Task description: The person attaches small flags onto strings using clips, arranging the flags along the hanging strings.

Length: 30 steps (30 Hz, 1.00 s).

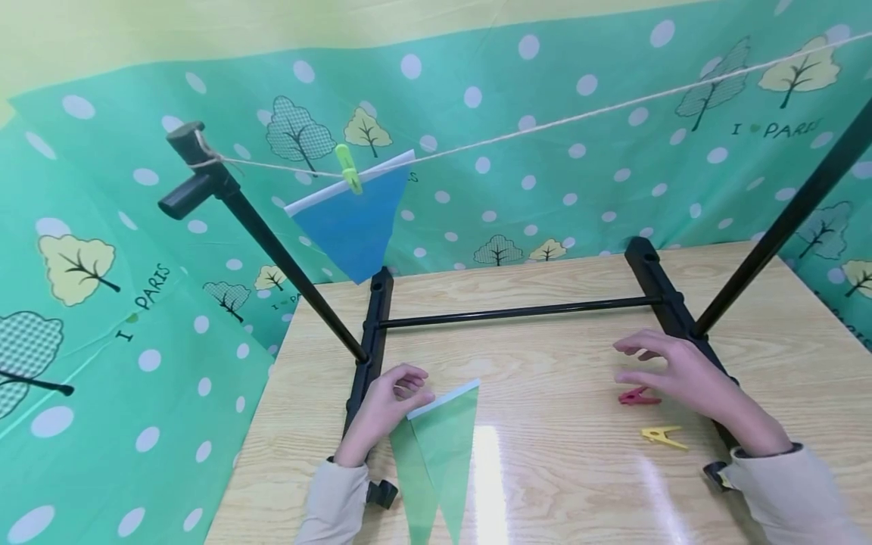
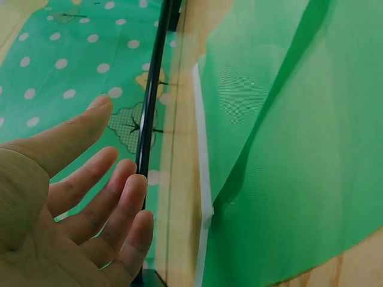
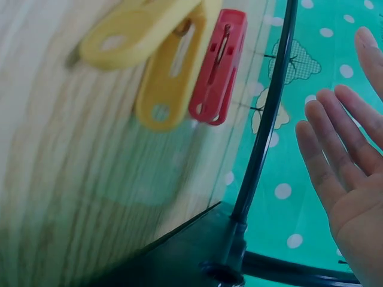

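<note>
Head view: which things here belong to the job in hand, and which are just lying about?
Likely part of the job:
- white string
- black stand
- blue pennant
- lime-green clothespin
- green pennants
- red clothespin
- yellow clothespin

Probably just surroundings (no obvious strays):
- polka-dot cloth
- wood-grain tabletop

Plastic clothespins, quantity three: one lime-green clothespin (image 1: 349, 170), one red clothespin (image 1: 635, 397), one yellow clothespin (image 1: 659, 434). White-edged tapering pennants, quantity three: one blue pennant (image 1: 357, 227), two green pennants (image 1: 450, 431) (overlapping). White cord (image 1: 545, 126): one. Black tubular uprights (image 1: 296, 276): two. Black tubular crossbar (image 1: 521, 312): one.
</note>
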{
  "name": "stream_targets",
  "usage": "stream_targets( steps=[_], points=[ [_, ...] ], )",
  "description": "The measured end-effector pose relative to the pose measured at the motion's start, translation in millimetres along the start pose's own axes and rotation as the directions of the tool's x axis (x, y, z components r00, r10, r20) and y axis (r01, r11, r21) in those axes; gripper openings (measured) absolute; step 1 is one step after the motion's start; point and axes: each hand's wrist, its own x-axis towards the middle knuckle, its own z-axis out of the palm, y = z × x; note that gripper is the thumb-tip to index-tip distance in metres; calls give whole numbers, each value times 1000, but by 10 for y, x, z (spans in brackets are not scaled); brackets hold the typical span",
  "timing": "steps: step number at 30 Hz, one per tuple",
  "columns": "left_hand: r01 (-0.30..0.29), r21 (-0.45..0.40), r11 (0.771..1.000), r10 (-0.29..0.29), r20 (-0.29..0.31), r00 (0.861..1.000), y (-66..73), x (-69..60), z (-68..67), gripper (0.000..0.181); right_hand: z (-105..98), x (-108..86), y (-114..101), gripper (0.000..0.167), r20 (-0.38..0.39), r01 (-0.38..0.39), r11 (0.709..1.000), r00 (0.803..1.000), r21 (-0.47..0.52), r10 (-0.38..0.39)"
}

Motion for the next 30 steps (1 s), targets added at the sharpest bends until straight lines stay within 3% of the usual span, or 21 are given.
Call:
stream_targets(
  steps=[8, 18, 30],
  points=[
    [26, 28, 999, -27, 41, 999, -44, -12, 43, 34, -12, -85, 102, 46, 71, -50, 999, 996, 20, 48],
    [36, 101, 994, -41, 55, 998, -70, 28, 105, 30, -29, -114, 207, 51, 145, -99, 994, 984, -41, 104],
    [33, 198, 980, -52, 93, 994, -92, 12, 163, 26, 25, -156, 263, 51, 178, -123, 989, 975, -83, 136]
  ],
)
